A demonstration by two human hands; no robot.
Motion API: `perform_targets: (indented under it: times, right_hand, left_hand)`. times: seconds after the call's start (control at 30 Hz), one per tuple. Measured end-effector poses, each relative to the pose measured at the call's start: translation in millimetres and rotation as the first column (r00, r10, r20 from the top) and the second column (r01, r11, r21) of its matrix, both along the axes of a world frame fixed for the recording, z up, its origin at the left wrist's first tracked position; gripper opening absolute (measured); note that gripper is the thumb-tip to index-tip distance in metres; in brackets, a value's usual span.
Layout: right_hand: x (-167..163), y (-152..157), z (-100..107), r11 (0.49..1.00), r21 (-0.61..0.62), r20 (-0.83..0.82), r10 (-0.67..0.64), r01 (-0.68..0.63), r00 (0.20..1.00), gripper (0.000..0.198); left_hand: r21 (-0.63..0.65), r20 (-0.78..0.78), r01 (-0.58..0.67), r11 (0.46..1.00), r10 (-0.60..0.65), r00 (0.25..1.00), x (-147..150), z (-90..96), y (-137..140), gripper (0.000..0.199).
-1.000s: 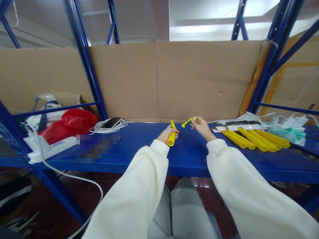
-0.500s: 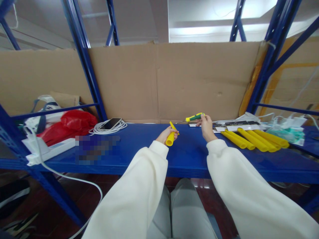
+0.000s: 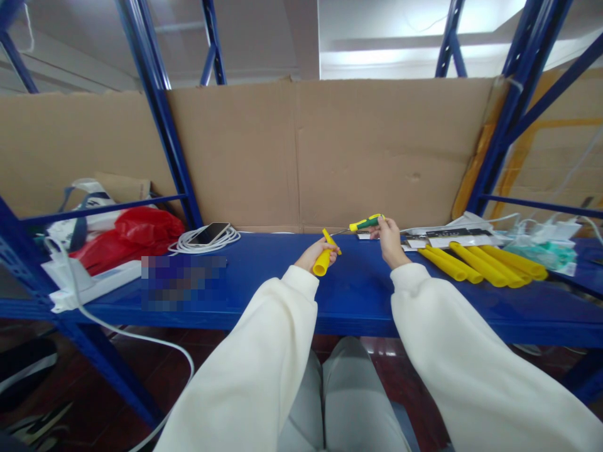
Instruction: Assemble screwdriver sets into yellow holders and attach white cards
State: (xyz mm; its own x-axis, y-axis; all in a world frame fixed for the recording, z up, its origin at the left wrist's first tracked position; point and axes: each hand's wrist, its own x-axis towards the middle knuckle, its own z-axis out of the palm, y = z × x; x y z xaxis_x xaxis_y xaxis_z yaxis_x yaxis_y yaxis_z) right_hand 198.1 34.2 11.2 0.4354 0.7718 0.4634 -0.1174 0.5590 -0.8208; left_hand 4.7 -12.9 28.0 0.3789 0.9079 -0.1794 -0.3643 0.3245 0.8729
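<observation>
My left hand point(image 3: 313, 253) is closed round a yellow T-shaped plastic tool point(image 3: 321, 263), whose hollow round handle end points down toward me. Its narrow crosspiece sticks out past the fingers on the far side. In my right hand point(image 3: 387, 238) is a screwdriver point(image 3: 365, 223) with a green and yellow handle, gripped near the handle's end. The thin metal shaft points left, and its tip meets or lies very close to the crosspiece. Whether it sits in a screw is too small to tell.
Several yellow tubular handles point(image 3: 490, 267) lie to the right on the blue shelf point(image 3: 264, 263), by flat black-and-white packs point(image 3: 456, 237). At left are a phone point(image 3: 211, 233), a coiled white cable point(image 3: 188, 243), a red bag point(image 3: 136, 235) and a power strip point(image 3: 108, 282). Cardboard point(image 3: 377, 150) stands behind.
The screwdriver has shifted slightly left and down toward the yellow tool. The tool itself has moved very slightly right, and both hands keep their holds.
</observation>
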Motion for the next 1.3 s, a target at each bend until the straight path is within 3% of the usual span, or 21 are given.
perform_targets:
  times: [0.43, 0.7, 0.97, 1.17, 1.3]
  right_hand:
    - [1.9, 1.3, -0.2, 1.000, -0.007, 0.030, 0.010, -0.010, 1.000, 0.025]
    - [1.6, -3.6, 5.6, 0.995, -0.099, -0.010, 0.005, -0.006, 1.000, 0.019]
    - [10.7, -4.4, 1.1, 0.990, -0.141, -0.024, 0.023, -0.026, 0.999, 0.024]
    - [10.4, -8.3, 1.5, 0.978, -0.182, -0.060, 0.095, -0.105, 0.994, 0.037]
    - [8.0, -15.8, 9.2, 0.954, -0.226, -0.121, 0.174, -0.197, 0.977, 0.033]
  left_hand:
    - [-0.005, 0.016, 0.022, 1.000, -0.022, 1.000, -1.3, -0.9, 4.3, 0.040]
    - [0.030, -0.105, -0.066, 0.997, 0.069, 0.992, 1.8, -4.8, 5.7, 0.072]
    - [0.063, -0.167, -0.036, 0.997, 0.046, 0.985, 0.0, -10.8, 12.0, 0.088]
    - [0.060, -0.134, -0.034, 0.998, 0.042, 0.990, -0.2, -12.4, 14.7, 0.091]
    - [0.052, -0.158, -0.055, 0.997, 0.063, 0.985, 0.8, -9.1, 10.1, 0.088]
